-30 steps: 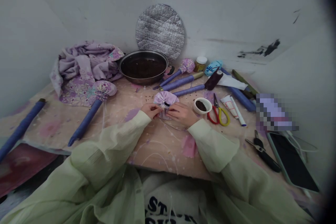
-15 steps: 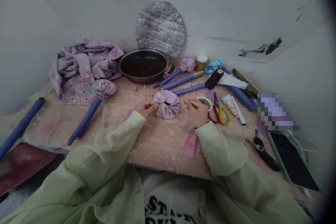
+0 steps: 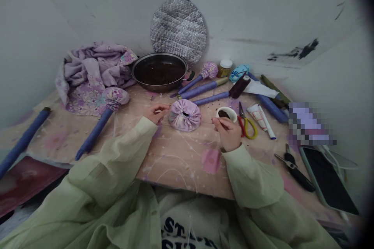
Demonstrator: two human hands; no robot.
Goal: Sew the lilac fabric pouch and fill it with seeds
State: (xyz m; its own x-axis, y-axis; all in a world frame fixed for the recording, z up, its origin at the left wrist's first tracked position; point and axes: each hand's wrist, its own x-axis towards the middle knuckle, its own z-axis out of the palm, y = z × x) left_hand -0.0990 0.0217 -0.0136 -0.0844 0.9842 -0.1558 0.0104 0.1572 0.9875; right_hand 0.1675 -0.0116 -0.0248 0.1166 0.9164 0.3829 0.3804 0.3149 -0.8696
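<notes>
A lilac cloth pouch (image 3: 185, 125) rests on the table, its edge gathered in pleats around a small opening with something dark inside. On its right, my right hand (image 3: 229, 134) is closed in a pinch on a thread (image 3: 208, 122) that runs to the pouch. My left hand (image 3: 157, 113) is closed just left of the pouch, finger and thumb pressed together; what they hold is too fine to make out. Behind my right hand stands a white cup (image 3: 233, 113) with dark grains in it. Scissors (image 3: 247, 126) with red and yellow handles lie beside it.
A dark pan (image 3: 137, 79) stands at the back beside crumpled floral cloth (image 3: 96, 66). Blue-wrapped sticks (image 3: 95, 134), a thread spool (image 3: 240, 86) and a lidded jar (image 3: 224, 71) lie or stand around. Pliers (image 3: 295, 169) and a phone (image 3: 330, 183) are at right.
My hands have drawn apart: the left has moved left, off the pouch's edge, and the right has moved slightly right. More of the white cup now shows.
</notes>
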